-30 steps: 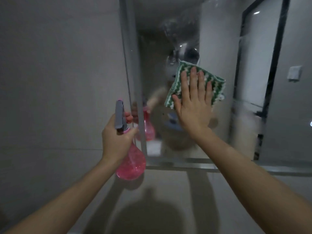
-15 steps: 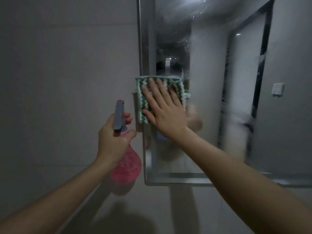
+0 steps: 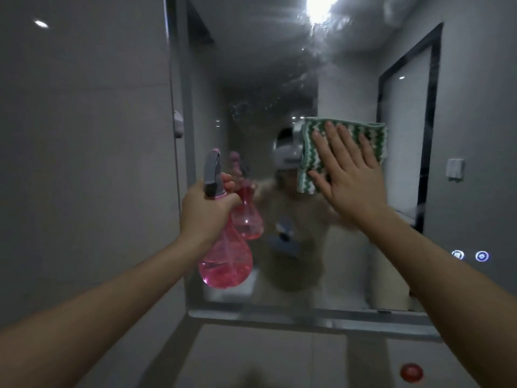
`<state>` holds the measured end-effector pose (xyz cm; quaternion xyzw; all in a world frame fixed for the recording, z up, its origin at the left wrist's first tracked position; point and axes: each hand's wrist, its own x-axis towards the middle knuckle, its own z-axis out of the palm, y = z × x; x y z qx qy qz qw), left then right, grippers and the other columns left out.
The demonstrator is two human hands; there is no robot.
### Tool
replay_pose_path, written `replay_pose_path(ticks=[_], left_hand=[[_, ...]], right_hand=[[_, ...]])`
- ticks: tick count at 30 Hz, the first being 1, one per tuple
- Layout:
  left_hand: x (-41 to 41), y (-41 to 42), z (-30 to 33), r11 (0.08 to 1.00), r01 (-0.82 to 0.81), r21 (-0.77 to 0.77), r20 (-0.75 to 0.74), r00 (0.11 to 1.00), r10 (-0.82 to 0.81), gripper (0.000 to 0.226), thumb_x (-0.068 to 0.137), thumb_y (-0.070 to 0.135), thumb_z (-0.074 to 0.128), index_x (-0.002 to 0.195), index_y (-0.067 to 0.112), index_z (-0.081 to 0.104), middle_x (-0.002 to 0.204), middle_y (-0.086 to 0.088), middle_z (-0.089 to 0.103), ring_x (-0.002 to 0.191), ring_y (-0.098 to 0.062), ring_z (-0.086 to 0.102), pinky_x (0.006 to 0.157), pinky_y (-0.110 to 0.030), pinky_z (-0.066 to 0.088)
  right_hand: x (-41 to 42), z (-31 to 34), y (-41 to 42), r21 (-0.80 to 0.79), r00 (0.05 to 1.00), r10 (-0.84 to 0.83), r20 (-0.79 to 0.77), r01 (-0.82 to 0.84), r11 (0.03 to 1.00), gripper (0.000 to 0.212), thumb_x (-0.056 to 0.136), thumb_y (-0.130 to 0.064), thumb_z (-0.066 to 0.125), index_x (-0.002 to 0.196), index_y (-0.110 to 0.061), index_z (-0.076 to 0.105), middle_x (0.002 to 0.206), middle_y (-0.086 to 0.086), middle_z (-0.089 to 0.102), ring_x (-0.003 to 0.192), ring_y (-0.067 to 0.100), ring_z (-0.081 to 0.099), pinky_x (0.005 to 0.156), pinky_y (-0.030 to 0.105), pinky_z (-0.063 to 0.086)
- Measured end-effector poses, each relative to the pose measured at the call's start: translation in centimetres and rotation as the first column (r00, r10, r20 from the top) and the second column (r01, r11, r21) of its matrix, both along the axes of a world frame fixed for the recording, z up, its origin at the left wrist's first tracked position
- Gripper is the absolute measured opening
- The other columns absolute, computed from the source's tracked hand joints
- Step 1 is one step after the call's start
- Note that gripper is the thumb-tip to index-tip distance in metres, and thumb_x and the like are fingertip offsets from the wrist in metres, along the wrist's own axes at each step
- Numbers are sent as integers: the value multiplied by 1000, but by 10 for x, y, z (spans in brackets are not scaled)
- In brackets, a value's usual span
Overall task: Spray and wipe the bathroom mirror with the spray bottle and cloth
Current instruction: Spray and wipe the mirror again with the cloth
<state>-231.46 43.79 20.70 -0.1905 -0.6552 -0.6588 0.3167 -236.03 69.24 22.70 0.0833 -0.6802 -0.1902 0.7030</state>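
1. Wall-mounted rectangular bathroom mirror (image 3: 279, 79) with a metal edge, its glass smeared with streaks and droplets near the top.
2. Pink translucent pear-shaped plastic spray bottle (image 3: 226, 261) with a grey trigger head, upright, partly filled, in front of the mirror's lower left.
3. Green-and-white zigzag knitted cloth (image 3: 316, 152), spread flat against the glass, mid-right.

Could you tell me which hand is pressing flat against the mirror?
The right hand, fingers straight on the cloth; the left hand grips the spray bottle.
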Motion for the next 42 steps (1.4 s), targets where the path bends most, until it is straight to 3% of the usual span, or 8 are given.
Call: replay_pose_path(ticks=[4,8,12,20,25,33,39,42], left_hand=[[9,37,7,999,37,1,-9,999,-37,28,72,-11,63,87,12,65,86,-4,68,87,-17,65,77,-19,53],[12,50,14,998,39,-40,-31,999,-40,29,72,-11,62,79,17,64,81,-1,67,86,-15,64,76,-17,52],[7,26,24,1000,18,11,-36,999,-17,30,71,-12,63,80,16,63,83,-4,67,88,-21,65,82,-30,53],[-7,-62,25,995,-95,-22,-68,993,94,28,70,-8,66,93,8,64,88,-5,67,89,-20,65,83,-30,54],[-17,-103,20,996,-87,21,-55,995,88,30,68,-2,70,97,6,64,90,-4,66,87,-17,64,77,-31,52],[-32,-128,25,996,-75,50,-52,996,77,36,54,15,65,90,17,64,90,-3,66,86,-19,63,84,-50,53],[-21,-91,44,997,-68,-27,-161,985,63,29,61,7,68,88,18,63,81,5,64,79,-14,60,80,-39,51],[-9,-61,60,999,-8,-53,-189,982,-2,28,64,0,68,82,21,62,79,5,65,77,-12,61,73,-27,47]], right_hand=[[10,-6,33,-69,1000,4,26,-3,998,59,101,-48,30,150,-14,23,154,11,25,143,24,22,115,45,19],[9,-12,28,-163,1000,-12,-1,12,987,57,101,-46,30,149,-13,28,153,12,28,142,25,23,115,45,18],[-2,4,-14,-305,999,21,-29,-29,952,58,101,-44,25,147,-10,31,151,18,30,140,30,25,115,44,7],[-33,51,-132,-274,990,137,43,-120,954,60,99,-43,26,150,-12,21,155,15,20,144,30,17,114,37,-11],[-51,49,-202,-243,992,117,53,-101,965,61,97,-42,29,149,-12,24,155,15,23,143,29,20,114,37,-6],[-60,47,-247,-235,992,107,68,-89,968,60,94,-43,32,146,-12,34,151,14,31,140,29,28,114,38,-1],[-41,70,-199,-2,980,14,197,-14,1000,58,95,-47,28,145,-20,36,151,7,35,139,23,33,112,41,15],[-29,88,-154,-89,982,2,188,15,996,58,95,-48,26,145,-22,37,150,7,36,138,25,35,112,42,15]])
